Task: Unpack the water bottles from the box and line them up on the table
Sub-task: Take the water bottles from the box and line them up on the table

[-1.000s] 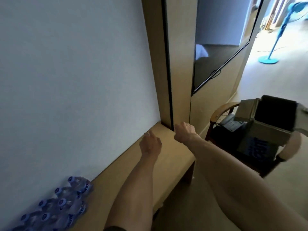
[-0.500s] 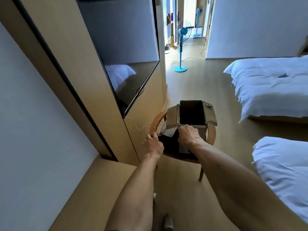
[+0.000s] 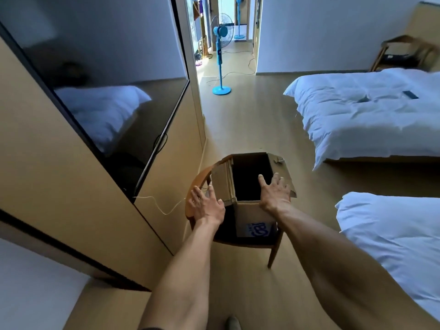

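Here, from the head view, is what we see.

Box: the cardboard box (image 3: pixel 253 216) stands on the seat of a wooden chair (image 3: pixel 273 252), its top flaps folded outward; the inside is dark and we cannot tell what it holds.

Left hand: our left hand (image 3: pixel 206 206) lies with fingers spread and fairly straight at the box's left flap, touching it; it grips nothing.

Right hand: our right hand (image 3: pixel 273 192) is spread flat, fingers straight, over the box's right top edge, fingertips reaching into the dark opening; it holds nothing.

Bottles: we see none from this view.

Surroundings: a dark television screen (image 3: pixel 100 91) hangs on the wood panel to the left, two beds with white covers (image 3: pixel 369 115) lie to the right, and a blue standing fan (image 3: pixel 221 55) stands well beyond the box near the doorway.
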A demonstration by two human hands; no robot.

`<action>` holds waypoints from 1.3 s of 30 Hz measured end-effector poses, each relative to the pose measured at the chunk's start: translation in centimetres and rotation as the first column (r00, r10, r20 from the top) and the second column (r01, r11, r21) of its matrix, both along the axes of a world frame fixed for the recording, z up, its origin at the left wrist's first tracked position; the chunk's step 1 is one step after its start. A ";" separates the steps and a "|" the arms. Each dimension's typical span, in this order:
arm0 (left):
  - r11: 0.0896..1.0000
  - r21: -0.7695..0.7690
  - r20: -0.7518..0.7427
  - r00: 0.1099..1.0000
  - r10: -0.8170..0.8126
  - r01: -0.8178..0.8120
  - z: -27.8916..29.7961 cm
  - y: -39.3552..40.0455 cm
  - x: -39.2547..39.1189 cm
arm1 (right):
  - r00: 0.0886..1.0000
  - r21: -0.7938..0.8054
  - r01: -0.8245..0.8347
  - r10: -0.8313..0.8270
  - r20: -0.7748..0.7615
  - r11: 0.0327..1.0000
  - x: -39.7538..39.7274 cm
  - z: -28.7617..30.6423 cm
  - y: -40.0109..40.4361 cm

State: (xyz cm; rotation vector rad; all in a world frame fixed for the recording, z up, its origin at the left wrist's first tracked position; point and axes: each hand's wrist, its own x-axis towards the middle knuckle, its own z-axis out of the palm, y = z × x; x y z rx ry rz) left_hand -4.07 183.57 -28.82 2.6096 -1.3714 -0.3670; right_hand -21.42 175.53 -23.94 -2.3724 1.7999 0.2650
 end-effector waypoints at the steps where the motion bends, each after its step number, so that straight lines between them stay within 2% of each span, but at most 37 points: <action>1: 1.000 0.004 -0.004 1.000 -0.008 0.008 -0.6 -1.0 1.0 | 1.000 0.013 0.022 -0.022 0.013 1.000 1.0 -0.8 -1.1; 11: 0.981 0.192 -0.027 0.999 -0.023 0.027 -6.8 -6.5 6.0 | 0.994 0.176 0.041 -0.057 0.088 0.984 6.6 -9.4 -7.1; 20: 0.978 0.168 -0.092 0.990 -0.111 0.125 -10.9 -16.0 6.4 | 0.993 0.269 0.078 -0.098 0.063 0.960 6.7 -14.6 -16.9; 26: 0.979 0.178 -0.124 0.989 -0.077 0.099 -13.0 -25.1 7.2 | 0.996 0.334 0.053 -0.075 0.053 0.941 7.7 -18.7 -25.1; 29: 0.972 0.192 -0.128 0.985 -0.113 0.136 -14.3 -29.0 7.0 | 0.996 0.347 0.055 -0.075 0.044 0.936 8.3 -20.6 -28.9; 36: 0.955 0.112 -0.060 0.961 -0.270 0.276 -17.6 -37.5 6.0 | 1.000 0.446 -0.003 0.015 -0.024 0.895 9.9 -25.0 -33.6; 39: 0.956 0.049 -0.061 0.956 -0.287 0.290 -18.5 -41.2 5.8 | 0.997 0.493 -0.024 0.060 -0.057 0.870 10.4 -26.8 -35.6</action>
